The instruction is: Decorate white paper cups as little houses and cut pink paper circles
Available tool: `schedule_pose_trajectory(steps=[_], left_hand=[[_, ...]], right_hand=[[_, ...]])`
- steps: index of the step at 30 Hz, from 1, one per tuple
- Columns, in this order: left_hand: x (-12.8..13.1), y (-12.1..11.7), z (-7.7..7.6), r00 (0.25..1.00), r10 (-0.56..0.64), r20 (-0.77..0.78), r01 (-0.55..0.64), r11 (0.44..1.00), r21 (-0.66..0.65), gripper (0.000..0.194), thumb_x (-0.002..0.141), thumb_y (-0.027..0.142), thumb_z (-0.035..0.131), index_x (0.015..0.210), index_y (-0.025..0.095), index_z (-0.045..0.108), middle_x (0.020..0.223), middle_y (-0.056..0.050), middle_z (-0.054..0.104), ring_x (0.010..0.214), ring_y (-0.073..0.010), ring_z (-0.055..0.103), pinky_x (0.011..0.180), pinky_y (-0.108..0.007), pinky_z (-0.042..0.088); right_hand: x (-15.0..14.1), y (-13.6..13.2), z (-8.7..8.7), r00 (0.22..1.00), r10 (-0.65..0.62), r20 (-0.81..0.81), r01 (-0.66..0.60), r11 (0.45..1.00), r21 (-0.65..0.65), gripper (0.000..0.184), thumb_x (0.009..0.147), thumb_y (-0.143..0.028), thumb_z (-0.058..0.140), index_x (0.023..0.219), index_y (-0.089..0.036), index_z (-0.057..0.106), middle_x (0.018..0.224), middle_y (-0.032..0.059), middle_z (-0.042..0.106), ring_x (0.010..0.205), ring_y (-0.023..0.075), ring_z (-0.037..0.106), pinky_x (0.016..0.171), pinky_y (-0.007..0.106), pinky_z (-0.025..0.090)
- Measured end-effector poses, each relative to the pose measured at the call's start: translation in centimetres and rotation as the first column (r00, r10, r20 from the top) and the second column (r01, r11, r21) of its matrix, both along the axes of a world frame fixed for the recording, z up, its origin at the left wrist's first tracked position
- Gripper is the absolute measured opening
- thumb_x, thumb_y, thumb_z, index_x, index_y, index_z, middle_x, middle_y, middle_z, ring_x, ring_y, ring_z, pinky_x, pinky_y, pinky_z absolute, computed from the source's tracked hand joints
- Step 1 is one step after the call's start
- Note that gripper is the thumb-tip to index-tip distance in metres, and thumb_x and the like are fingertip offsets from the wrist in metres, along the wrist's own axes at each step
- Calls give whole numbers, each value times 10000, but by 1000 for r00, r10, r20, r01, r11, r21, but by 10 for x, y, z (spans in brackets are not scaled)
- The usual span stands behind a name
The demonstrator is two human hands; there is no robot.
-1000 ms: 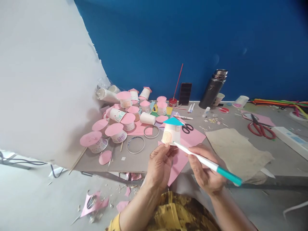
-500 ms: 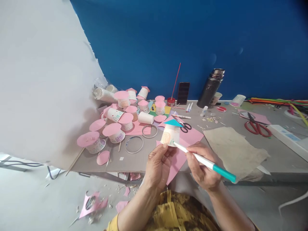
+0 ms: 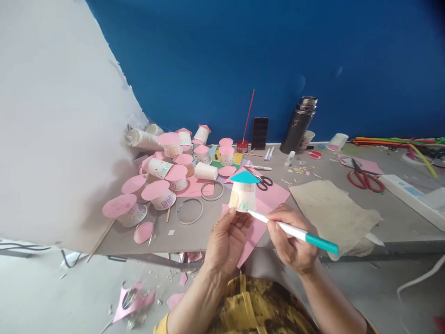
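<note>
A white paper cup (image 3: pixel 248 197) stands upside down in my left hand (image 3: pixel 226 243), its rim pinched by thumb and fingers. On top of it sits a blue cone-shaped paper roof (image 3: pixel 245 176). The cup's wall bears an orange door, a small window and green zigzag strokes near the rim. My right hand (image 3: pixel 294 239) grips a white felt-tip pen (image 3: pixel 294 230) with a teal end, its tip at the cup's lower wall by the green strokes. Behind the cup lie black-handled scissors (image 3: pixel 264 183) on a pink paper sheet (image 3: pixel 274 195).
Several cups with pink paper roofs (image 3: pixel 156 190) crowd the left of the table, near two tape rings (image 3: pixel 189 211). A dark flask (image 3: pixel 299 125) and a phone (image 3: pixel 260 133) stand at the back. To the right are a beige cloth (image 3: pixel 333 213) and red-handled scissors (image 3: pixel 365 180).
Green strokes have appeared on the cup's wall near the rim. The cup has turned slightly, bringing its window further into view, and the pen tip has moved along with the drawing.
</note>
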State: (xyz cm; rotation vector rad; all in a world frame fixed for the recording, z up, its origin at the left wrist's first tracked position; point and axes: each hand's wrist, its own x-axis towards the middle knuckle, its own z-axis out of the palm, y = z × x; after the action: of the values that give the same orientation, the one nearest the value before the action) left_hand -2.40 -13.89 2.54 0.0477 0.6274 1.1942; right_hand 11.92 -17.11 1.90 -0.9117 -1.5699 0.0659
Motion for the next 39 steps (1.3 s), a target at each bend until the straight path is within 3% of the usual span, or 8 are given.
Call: schedule_pose_trajectory(steps=[4, 8, 14, 18, 23, 36, 39], left_hand=[[0, 1, 4, 1000, -25, 5, 25, 995, -96, 297, 951, 70, 537, 723, 102, 724, 756, -121, 772, 717, -179, 750, 804, -347, 631], [0, 1, 4, 996, -79, 52, 86, 983, -164, 281, 958, 84, 538, 737, 116, 709, 728, -94, 758, 696, -171, 743, 779, -335, 626], [-1, 3, 6, 989, -110, 97, 129, 969, -212, 298, 980, 85, 490, 748, 109, 675, 687, -63, 723, 660, -163, 727, 729, -325, 616], [-1, 3, 6, 986, -126, 111, 147, 966, -210, 289, 990, 93, 471, 785, 115, 674, 728, -63, 738, 672, -160, 728, 722, -323, 613], [-3, 3, 3, 985, -137, 106, 156, 968, -199, 280, 983, 94, 474, 794, 119, 679, 732, -66, 732, 678, -155, 724, 721, -317, 614], [-4, 6, 6, 983, -163, 85, 179, 951, -250, 284, 982, 92, 462, 779, 117, 659, 716, -56, 714, 623, -133, 692, 652, -287, 614], [-5, 6, 4, 983, -160, 89, 178, 949, -261, 278, 981, 93, 470, 765, 119, 644, 695, -45, 699, 620, -129, 686, 636, -276, 609]], right_hand=[[2, 1, 0, 998, -54, -27, 55, 998, 28, 210, 895, -72, 592, 1034, -219, 649, 831, 46, 673, 738, 194, 636, 663, 338, 529], [6, 0, 1, 1000, -20, -21, 20, 1000, 12, 211, 893, -57, 592, 1020, -215, 649, 811, 30, 656, 712, 170, 612, 650, 315, 511], [10, -3, -2, 997, 0, -83, -1, 1000, -18, 196, 891, -63, 598, 1011, -206, 660, 801, 25, 640, 715, 171, 609, 643, 315, 498], [12, -3, -3, 985, -35, -170, 42, 998, 40, 190, 897, -69, 587, 1006, -204, 663, 804, 32, 651, 723, 184, 617, 658, 335, 499], [13, -5, -2, 998, -14, -63, 12, 1000, -21, 157, 903, -91, 599, 993, -204, 661, 789, 34, 639, 704, 181, 611, 625, 325, 489], [18, -4, 5, 997, -56, -49, 56, 998, -7, 86, 913, -167, 584, 923, -217, 654, 761, 38, 663, 671, 194, 637, 612, 337, 514], [21, -3, 7, 1000, 6, -1, -6, 1000, -18, 96, 890, -146, 590, 882, -221, 649, 732, 21, 655, 633, 184, 616, 589, 324, 492]])
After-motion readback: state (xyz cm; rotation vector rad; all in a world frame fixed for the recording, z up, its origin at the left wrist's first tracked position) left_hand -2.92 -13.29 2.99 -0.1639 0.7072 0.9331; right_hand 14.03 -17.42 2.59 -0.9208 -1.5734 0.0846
